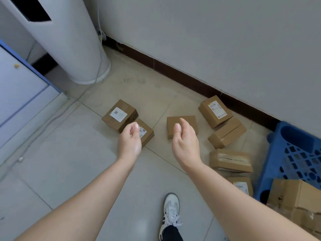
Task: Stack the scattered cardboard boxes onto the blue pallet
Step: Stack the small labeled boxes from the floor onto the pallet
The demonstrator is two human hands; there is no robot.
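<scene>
Reaching floorward with left hand and right hand, both empty, loosely curled, palms inward, likely for clamping plain box; blue pallet close at right.

Upper left: a white cylindrical floor unit with a dark rectangular opening near its top. It stands on the pale tiled floor in the corner. A thin white cable runs down just beside it. A grey-white wall meets the floor along a dark brown baseboard. Left edge: a white panel with blue trim. Bottom centre: a white sneaker with dark stripes, below a dark trouser leg.
</scene>
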